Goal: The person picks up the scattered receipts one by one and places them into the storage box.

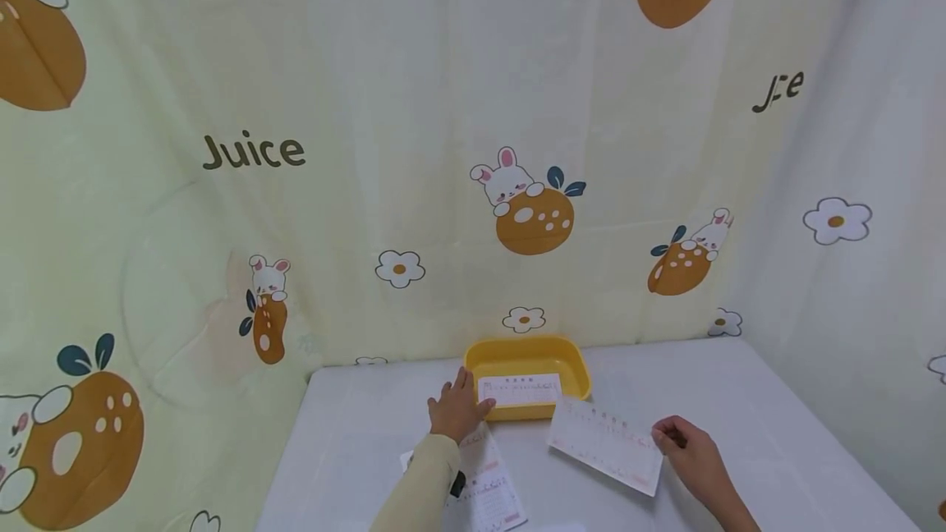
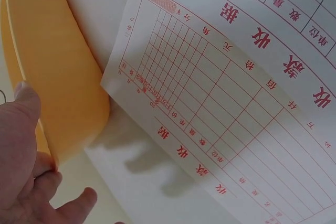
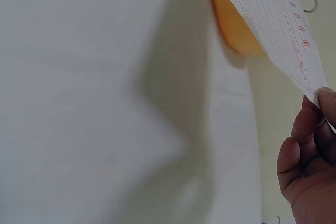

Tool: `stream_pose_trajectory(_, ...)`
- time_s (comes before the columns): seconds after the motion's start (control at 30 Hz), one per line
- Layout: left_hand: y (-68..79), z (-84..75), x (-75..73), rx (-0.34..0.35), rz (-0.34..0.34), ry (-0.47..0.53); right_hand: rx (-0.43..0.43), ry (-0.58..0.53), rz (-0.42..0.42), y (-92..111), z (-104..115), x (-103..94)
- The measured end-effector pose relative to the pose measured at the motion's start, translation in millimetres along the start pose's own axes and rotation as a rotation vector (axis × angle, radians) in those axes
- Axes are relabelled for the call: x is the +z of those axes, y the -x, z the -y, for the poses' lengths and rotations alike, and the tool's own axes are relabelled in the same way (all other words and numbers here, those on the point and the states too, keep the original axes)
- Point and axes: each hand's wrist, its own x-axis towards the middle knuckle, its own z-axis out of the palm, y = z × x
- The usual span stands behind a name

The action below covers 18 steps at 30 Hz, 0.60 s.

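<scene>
My left hand (image 1: 454, 413) rests against the front left corner of a yellow tray (image 1: 578, 364), its fingers spread. In the left wrist view its thumb (image 2: 27, 100) touches the tray's rim, and other fingers reach past the corner. A printed receipt sheet (image 1: 520, 389) lies in the tray. My right hand (image 1: 691, 454) pinches another receipt sheet (image 1: 608, 443) by its right edge, between thumb and fingers. That sheet is raised and tilted, its far left corner overlapping the tray's front in the head view. Its shadow falls on the table in the right wrist view.
More receipt sheets (image 1: 488, 491) with red print lie overlapping on the white table (image 1: 355, 425), partly under my left forearm. A patterned curtain (image 1: 414, 187) hangs behind the table's far edge, and another stretch of it runs along the right side.
</scene>
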Motion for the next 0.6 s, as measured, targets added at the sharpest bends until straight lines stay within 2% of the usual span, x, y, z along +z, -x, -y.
stream_pose_trajectory(0.17, -1.0, 1.2, 1.9, -0.008, 0.014, -0.001, -0.028, -0.037, -0.059, -17.6, 9.4, -8.8)
stream_pose_trajectory(0.33, -4.1, 1.0, 3.1, -0.022, 0.019, -0.024, -0.098, -0.061, -0.105, -36.8, 16.1, -14.5)
stream_pose_trajectory(0.6, -13.1, 2.5, 9.5, -0.043, 0.024, -0.062, -0.152, -0.065, -0.096, -75.7, 39.2, -25.6)
